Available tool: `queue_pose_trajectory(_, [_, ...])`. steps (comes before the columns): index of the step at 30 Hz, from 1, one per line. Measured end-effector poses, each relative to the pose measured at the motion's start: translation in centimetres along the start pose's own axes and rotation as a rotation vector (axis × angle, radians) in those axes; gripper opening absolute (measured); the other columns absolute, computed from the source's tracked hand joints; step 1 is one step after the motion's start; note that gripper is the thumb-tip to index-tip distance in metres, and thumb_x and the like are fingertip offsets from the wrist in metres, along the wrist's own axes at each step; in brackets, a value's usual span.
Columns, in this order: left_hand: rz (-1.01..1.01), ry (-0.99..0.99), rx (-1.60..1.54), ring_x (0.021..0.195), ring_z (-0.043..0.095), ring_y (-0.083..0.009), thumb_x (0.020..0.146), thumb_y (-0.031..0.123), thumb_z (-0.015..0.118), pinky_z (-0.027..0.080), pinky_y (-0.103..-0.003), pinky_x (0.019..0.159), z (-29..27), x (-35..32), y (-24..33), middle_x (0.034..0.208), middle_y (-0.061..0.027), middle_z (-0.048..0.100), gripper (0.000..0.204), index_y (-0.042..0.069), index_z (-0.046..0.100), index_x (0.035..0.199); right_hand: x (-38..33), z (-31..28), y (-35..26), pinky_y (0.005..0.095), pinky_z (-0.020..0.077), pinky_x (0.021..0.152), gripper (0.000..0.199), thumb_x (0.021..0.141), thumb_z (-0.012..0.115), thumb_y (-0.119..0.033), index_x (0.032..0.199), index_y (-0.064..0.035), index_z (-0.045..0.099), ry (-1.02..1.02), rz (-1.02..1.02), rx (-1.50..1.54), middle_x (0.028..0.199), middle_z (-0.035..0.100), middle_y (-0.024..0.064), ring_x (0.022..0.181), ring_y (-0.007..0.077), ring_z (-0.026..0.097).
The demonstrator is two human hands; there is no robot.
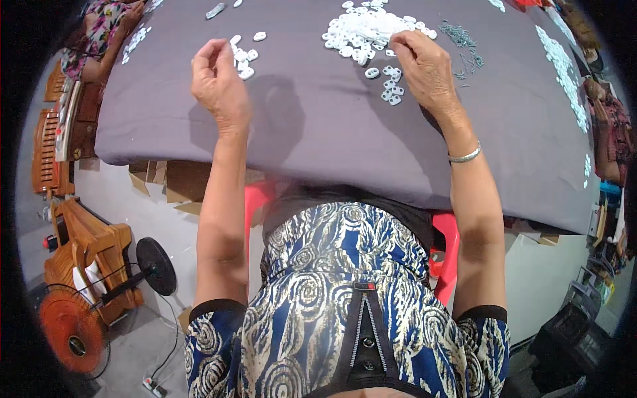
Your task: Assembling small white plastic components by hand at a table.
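My left hand [217, 81] is raised over the table beside a small group of white oval plastic pieces [243, 60], its fingers curled into a pinch. Whatever may be between those fingertips is hidden. At the right edge of a large heap of white pieces [358, 30], my right hand [426, 69] is also closed, thumb and fingers together, and its contents cannot be made out. Left of this hand lie a small cluster of white pieces with holes [392, 87] and a single oval piece [371, 73]. Thin grey-green pins or screws [464, 45] are scattered beyond it.
A grey cloth [318, 132] covers the table. More white pieces [561, 73] line its right side, and a small grey object [215, 10] lies at the far left. Other people's arms [123, 33] show at the edges. A fan [73, 335] stands on the floor at left.
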State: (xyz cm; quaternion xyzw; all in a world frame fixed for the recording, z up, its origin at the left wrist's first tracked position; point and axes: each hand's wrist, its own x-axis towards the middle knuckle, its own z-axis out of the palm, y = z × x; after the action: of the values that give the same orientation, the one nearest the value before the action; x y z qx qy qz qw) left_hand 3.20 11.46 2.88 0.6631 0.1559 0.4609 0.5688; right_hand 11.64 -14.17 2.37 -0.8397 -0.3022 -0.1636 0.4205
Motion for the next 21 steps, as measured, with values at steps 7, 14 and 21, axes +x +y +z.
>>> queue_pose_trajectory(7, [-0.019,-0.293,-0.034,0.073,0.048,-0.0032,0.088,0.005,0.058,0.040,-0.018,0.064,1.7,-3.5,1.0,0.080,0.0042,0.055,0.006,0.002,0.061,0.092,0.1,2.3,-0.1,0.0375,0.0466,0.077,0.020,0.083,0.055,-0.008,0.102,-0.0130,0.060,-0.174,-0.263,-0.175,0.090,0.056,0.0067,0.089,0.0257,0.054])
queue_pose_trajectory(14, [-0.143,-0.441,-0.124,0.072,0.050,-0.0031,0.087,0.004,0.059,0.042,-0.018,0.064,2.4,-5.4,1.4,0.081,0.0037,0.058,0.008,0.002,0.062,0.094,0.1,1.9,-0.5,0.0370,0.0448,0.072,0.007,0.083,0.058,-0.009,0.088,-0.0040,0.057,-0.231,-0.263,-0.193,0.085,0.056,0.0077,0.084,0.0269,0.054])
queue_pose_trajectory(21, [-0.171,-0.531,-0.077,0.073,0.053,-0.0038,0.086,0.004,0.059,0.044,-0.019,0.066,2.8,-6.4,1.4,0.082,0.0018,0.061,0.009,0.002,0.062,0.094,-0.3,3.0,-1.2,0.0392,0.0475,0.072,0.010,0.079,0.060,-0.012,0.087,-0.0050,0.059,-0.256,-0.284,-0.044,0.082,0.060,0.0101,0.080,0.0293,0.058])
